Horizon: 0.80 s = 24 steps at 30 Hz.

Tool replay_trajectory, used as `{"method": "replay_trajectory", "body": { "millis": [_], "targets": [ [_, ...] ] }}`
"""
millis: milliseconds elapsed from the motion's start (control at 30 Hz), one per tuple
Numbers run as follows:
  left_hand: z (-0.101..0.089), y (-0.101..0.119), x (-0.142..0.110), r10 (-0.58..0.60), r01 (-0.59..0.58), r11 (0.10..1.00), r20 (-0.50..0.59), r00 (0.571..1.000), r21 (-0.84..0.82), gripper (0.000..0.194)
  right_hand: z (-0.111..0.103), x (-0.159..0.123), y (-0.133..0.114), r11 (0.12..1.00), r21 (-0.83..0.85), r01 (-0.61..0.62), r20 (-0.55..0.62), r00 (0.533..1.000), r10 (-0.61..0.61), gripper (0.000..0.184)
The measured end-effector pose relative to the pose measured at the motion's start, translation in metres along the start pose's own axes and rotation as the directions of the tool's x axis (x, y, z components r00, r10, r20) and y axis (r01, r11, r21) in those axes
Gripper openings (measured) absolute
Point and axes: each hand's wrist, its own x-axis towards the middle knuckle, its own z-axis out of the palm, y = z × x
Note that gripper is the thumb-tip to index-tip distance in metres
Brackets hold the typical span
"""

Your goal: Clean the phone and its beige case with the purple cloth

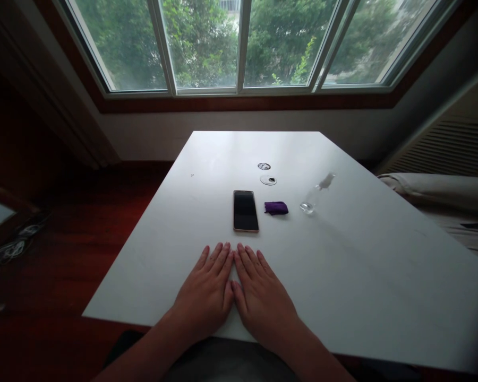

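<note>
My left hand [207, 293] and my right hand [261, 296] lie flat, palms down, side by side on the white table [362, 276] near its front edge, fingers stretched out and holding nothing. Just beyond the fingertips lies a dark-screened phone [246, 210], face up. To its right sits a small folded purple cloth [276, 207]. Further right a clear small spray bottle [316, 196] lies on its side.
Two small round pieces [267, 180] [264, 166] lie on the table behind the phone. A window [242, 45] runs along the far wall. A pale cushion [438, 188] is at the right, dark wooden floor [63, 249] at the left.
</note>
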Motion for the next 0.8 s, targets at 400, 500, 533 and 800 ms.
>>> {"method": "replay_trajectory", "body": {
  "millis": [400, 500, 533, 800],
  "targets": [
    [0.0039, 0.0006, -0.0045, -0.022, 0.022, 0.998, 0.007, 1.000, -0.054, 0.060, 0.0033, -0.0024, -0.0025, 0.999, 0.018, -0.026, 0.031, 0.999, 0.026, 0.061],
    [0.0034, 0.0006, -0.0050, -0.019, 0.018, 0.999, -0.012, 1.000, -0.044, 0.059, 0.0027, -0.0025, -0.0031, 0.999, 0.019, -0.028, 0.041, 0.999, 0.027, 0.062],
    [0.0030, 0.0006, -0.0051, -0.017, 0.016, 0.999, -0.018, 1.000, -0.040, 0.059, 0.0025, -0.0026, -0.0031, 0.999, 0.021, -0.029, 0.040, 0.999, 0.028, 0.061],
    [0.0037, 0.0005, -0.0062, -0.001, -0.001, 1.000, -0.038, 0.999, -0.031, 0.058, 0.0007, -0.0034, -0.0042, 0.998, 0.038, -0.044, 0.039, 0.998, 0.042, 0.061]
  ]
}}
